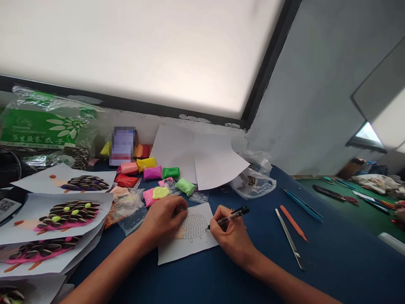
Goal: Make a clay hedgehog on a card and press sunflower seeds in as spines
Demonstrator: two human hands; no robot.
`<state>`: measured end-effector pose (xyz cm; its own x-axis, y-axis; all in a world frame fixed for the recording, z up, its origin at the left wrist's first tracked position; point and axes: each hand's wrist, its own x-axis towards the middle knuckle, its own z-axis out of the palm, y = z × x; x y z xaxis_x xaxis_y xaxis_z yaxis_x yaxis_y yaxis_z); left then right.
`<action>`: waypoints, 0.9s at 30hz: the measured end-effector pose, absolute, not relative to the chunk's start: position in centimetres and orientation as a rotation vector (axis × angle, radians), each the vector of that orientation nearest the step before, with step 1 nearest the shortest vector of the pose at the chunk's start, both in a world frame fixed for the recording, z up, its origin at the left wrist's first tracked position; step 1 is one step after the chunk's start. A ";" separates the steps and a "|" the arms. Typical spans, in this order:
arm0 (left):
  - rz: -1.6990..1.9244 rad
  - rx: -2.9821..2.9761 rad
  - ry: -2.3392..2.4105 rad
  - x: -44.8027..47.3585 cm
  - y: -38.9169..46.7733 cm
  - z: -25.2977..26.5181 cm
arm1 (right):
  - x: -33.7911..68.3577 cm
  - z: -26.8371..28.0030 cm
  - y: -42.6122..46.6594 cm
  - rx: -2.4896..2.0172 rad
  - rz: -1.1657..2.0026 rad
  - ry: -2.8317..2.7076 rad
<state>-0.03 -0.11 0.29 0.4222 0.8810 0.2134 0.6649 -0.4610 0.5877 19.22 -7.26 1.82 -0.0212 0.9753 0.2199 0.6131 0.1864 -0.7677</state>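
Observation:
A white sheet of paper lies on the blue table, bearing a drawn hedgehog outline filled with small marks and a peach patch at its left end. Fingers curled, my left hand rests on the upper left of the sheet and holds it down; its fingertips are partly hidden. My right hand is closed around a black marker pen, its tip at the right edge of the outline. Just beyond my left hand are a pink clay lump and a yellow one.
Sheets with seed-covered hedgehogs are stacked at left, below a seed bag. Wrapped clay packs, a blurred screen, blank paper and a plastic bag stand behind. Tweezers, an orange tool and a metal scalpel-like tool lie right.

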 end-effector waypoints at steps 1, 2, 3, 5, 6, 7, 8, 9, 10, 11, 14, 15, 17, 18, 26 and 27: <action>0.706 2.265 1.319 0.0 -0.1 0.3 | 19.2 1.8 -7.3 -1.514 0.607 -1.720; 0.707 2.265 1.321 0.0 -0.1 0.2 | 19.2 1.8 -7.2 -1.517 0.600 -1.719; 0.709 2.264 1.322 0.0 -0.1 0.2 | 19.2 1.8 -7.2 -1.518 0.601 -1.718; 0.710 2.268 1.317 -0.1 -0.1 0.0 | 19.2 1.8 -7.2 -1.517 0.607 -1.715; 0.710 2.272 1.315 -0.1 -0.1 0.0 | 19.2 1.8 -7.2 -1.515 0.608 -1.714; 0.709 2.275 1.312 -0.1 -0.1 -0.1 | 19.2 1.9 -7.2 -1.512 0.608 -1.713; 0.709 2.277 1.312 -0.1 -0.1 -0.1 | 19.2 1.9 -7.2 -1.510 0.606 -1.712; 0.707 2.279 1.312 -0.1 -0.1 -0.1 | 19.2 1.9 -7.1 -1.508 0.605 -1.712; 0.706 2.279 1.313 -0.1 -0.1 -0.1 | 19.1 1.9 -7.1 -1.504 0.603 -1.709; 0.707 2.278 1.314 -0.1 -0.1 -0.1 | 19.1 1.9 -7.1 -1.500 0.601 -1.708; 0.699 2.273 1.319 -0.1 -0.1 0.1 | 19.1 1.9 -7.1 -1.499 0.601 -1.702; 0.693 2.269 1.318 -0.1 -0.1 0.2 | 19.1 1.9 -7.1 -1.500 0.610 -1.700; 0.682 2.261 1.313 -0.1 -0.1 0.2 | 19.1 1.8 -7.2 -1.499 0.630 -1.698; 0.681 2.259 1.309 -0.1 -0.1 0.2 | 19.1 1.8 -7.2 -1.497 0.635 -1.696; 0.695 2.255 1.316 0.0 -0.1 0.4 | 19.4 1.5 -7.0 -1.528 0.622 -1.698; 0.694 2.259 1.317 0.0 -0.2 0.5 | 19.4 1.5 -7.0 -1.530 0.626 -1.703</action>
